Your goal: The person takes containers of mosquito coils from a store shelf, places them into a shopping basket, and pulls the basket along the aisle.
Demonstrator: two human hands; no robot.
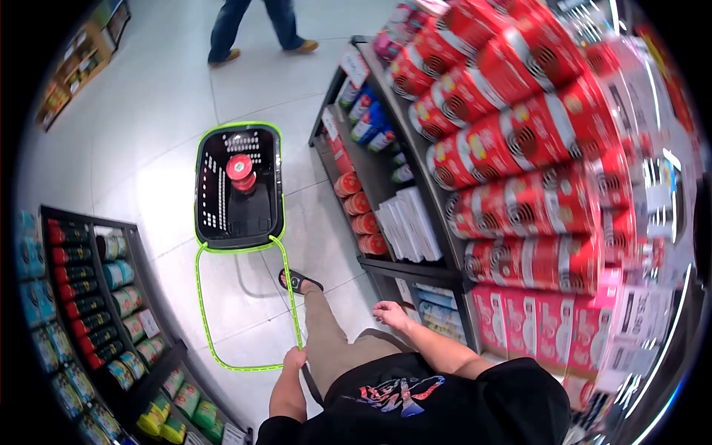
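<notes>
My left hand (pixel 294 358) is closed around the near right corner of the bright green handle (pixel 205 315) of a shopping basket. The black basket (pixel 256 221) with a green rim stands on the floor ahead of me. Inside it are red-lidded items (pixel 239 167). My right hand (pixel 391 315) hangs beside my right thigh, near the lower shelf, with its fingers loosely bent; whether anything small is in them cannot be made out.
Red and white packs (pixel 512 137) are stacked on the shelf unit (pixel 400 89) at the right. At the left is another shelf unit (pixel 167 326) with cans and jars. A person's legs (pixel 256 22) show at the top. A wooden shelf (pixel 78 67) stands upper left.
</notes>
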